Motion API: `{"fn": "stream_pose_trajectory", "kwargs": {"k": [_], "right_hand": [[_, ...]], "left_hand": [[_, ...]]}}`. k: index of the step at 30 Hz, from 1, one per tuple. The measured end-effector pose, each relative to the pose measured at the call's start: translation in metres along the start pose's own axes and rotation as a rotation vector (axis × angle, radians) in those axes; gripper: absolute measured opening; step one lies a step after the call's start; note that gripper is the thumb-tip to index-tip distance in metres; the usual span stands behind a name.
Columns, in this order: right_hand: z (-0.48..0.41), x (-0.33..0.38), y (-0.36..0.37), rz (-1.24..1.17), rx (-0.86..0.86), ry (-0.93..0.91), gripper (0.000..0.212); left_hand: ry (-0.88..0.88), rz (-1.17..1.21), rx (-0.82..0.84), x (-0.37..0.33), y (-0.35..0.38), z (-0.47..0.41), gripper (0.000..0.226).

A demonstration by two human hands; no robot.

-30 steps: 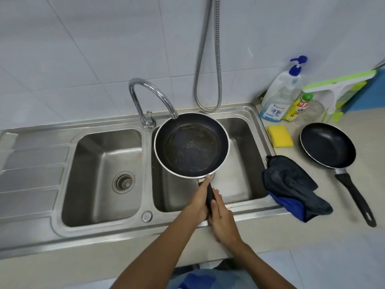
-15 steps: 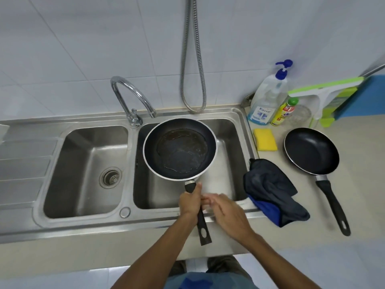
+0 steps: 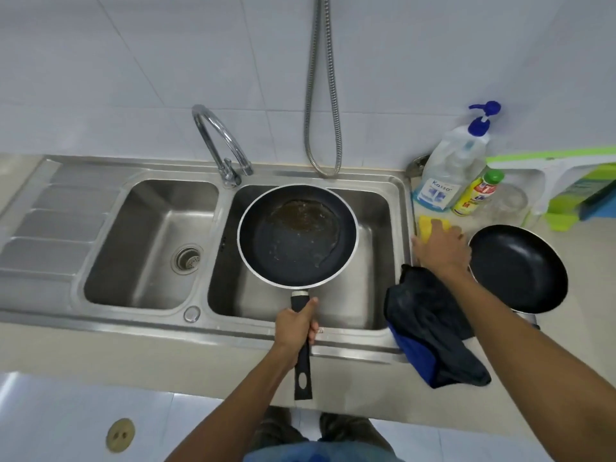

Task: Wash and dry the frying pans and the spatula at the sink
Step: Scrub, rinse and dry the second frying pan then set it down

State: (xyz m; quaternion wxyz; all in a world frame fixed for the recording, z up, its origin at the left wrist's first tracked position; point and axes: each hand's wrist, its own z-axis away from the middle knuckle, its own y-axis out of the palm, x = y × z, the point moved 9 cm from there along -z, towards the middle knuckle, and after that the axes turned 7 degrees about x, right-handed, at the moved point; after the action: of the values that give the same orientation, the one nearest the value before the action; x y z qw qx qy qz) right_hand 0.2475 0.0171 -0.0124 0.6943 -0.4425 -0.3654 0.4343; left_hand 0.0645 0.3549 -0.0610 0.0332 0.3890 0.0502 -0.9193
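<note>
- two hands in view: left hand (image 3: 296,328) grips the handle of the greasy frying pan (image 3: 296,235), held over the right basin of the sink (image 3: 233,323).
- right hand (image 3: 440,248) lies over the yellow sponge (image 3: 425,225) by the sink's right rim; whether it grips cannot be told.
- second frying pan (image 3: 518,268) and dark cloth (image 3: 430,328) lie on the beige worktop (image 3: 593,261); tiled wall behind.
- since the earlier frame, the right hand has left the pan handle.

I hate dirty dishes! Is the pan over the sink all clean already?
No, the frying pan that the left hand holds by its handle has a brown greasy patch inside it.
</note>
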Motion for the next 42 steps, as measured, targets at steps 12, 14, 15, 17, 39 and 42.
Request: {"fn": "stream_pose_trajectory", "kwargs": {"k": [12, 14, 15, 17, 39, 42], "right_hand": [[0.016, 0.071, -0.038, -0.327, -0.199, -0.245, 0.048], [0.035, 0.130, -0.039, -0.309, -0.182, -0.477, 0.052], [0.040, 0.159, -0.033, -0.253, -0.155, -0.563, 0.055], [0.038, 0.207, -0.007, -0.097, -0.057, -0.631, 0.061], [0.065, 0.223, 0.067, 0.411, 0.348, -0.578, 0.040], [0.102, 0.251, 0.081, 0.242, 0.565, -0.707, 0.033]], "left_hand": [[0.021, -0.105, 0.047, -0.005, -0.030, -0.010, 0.051], [0.024, -0.108, 0.074, -0.003, -0.030, -0.009, 0.051], [0.022, -0.113, 0.086, -0.002, -0.030, -0.009, 0.051], [0.015, -0.112, 0.105, 0.000, -0.030, -0.006, 0.048], [-0.025, -0.075, 0.153, -0.013, -0.053, -0.024, 0.048], [-0.025, -0.120, 0.148, -0.017, -0.054, -0.025, 0.048]]}}
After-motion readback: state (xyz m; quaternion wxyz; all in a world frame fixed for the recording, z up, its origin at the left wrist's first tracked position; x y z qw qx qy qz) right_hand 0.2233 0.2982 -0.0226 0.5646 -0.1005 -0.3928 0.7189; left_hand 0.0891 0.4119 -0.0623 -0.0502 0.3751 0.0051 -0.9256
